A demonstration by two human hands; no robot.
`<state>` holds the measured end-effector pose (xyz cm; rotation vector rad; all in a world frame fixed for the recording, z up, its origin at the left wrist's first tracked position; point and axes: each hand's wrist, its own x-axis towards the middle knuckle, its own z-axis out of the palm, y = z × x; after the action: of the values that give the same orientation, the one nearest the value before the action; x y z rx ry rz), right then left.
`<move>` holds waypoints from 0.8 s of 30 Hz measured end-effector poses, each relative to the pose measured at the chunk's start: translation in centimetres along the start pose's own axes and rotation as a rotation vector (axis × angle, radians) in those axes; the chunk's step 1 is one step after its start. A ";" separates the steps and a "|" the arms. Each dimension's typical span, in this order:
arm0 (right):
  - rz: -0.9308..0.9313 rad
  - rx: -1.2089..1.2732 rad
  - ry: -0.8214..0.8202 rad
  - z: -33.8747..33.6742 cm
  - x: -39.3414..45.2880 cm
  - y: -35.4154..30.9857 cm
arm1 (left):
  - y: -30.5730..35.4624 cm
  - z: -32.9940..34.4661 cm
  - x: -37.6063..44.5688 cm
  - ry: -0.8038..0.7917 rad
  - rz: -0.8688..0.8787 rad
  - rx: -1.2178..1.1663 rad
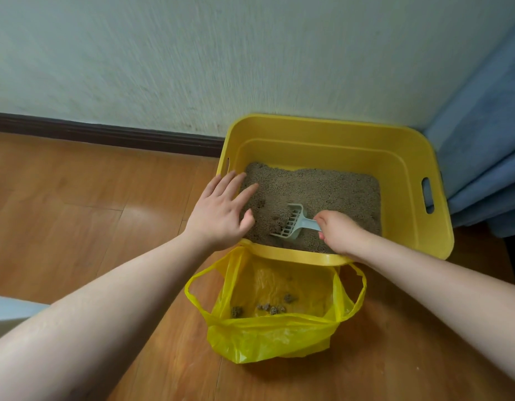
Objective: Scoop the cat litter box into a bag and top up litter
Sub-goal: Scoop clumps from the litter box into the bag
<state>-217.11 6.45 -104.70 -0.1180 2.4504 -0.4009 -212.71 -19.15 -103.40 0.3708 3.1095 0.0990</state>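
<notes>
Yellow plastic forms both the litter box (334, 134) and the bag (267, 337), and the bag sits on the wooden floor (77, 227) just below the right hand (338, 231), its mouth spread open against the box's near rim, probably so a loaded scoop has only a short swing over the rim. That right hand is closed around the handle of the pale slotted scoop (291, 222), whose blade points away to the hand's left and rests low in the grey litter (322, 189), angled as if to slide under a dark clump (278, 227) just ahead of its teeth. The left hand (224, 209) is spread wide and holds nothing; it hovers over the box's left edge, fingers reaching above the litter, apparently to steady the box, though whether it touches the rim cannot be told. Several clumps (272, 308) already lie in the bag's bottom, so scooping looks partly done; no fresh litter supply is in view.
</notes>
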 end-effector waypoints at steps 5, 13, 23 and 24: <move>-0.002 -0.025 0.003 1.1 1.6 -1.4 | -0.1 -0.1 0.0 -0.002 0.001 0.005; 0.054 0.332 0.002 1.0 4.4 -2.0 | 0.0 -0.1 -0.1 0.003 -0.002 -0.017; -0.005 0.437 0.025 -0.3 7.6 -1.9 | -0.1 0.0 0.0 0.013 -0.015 -0.032; -0.004 0.465 0.024 -0.3 7.6 -1.7 | -0.1 0.0 0.0 0.014 -0.014 -0.032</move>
<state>-223.30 3.50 -108.39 0.0808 2.3123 -0.9625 -212.79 -19.25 -103.37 0.3490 3.1197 0.1510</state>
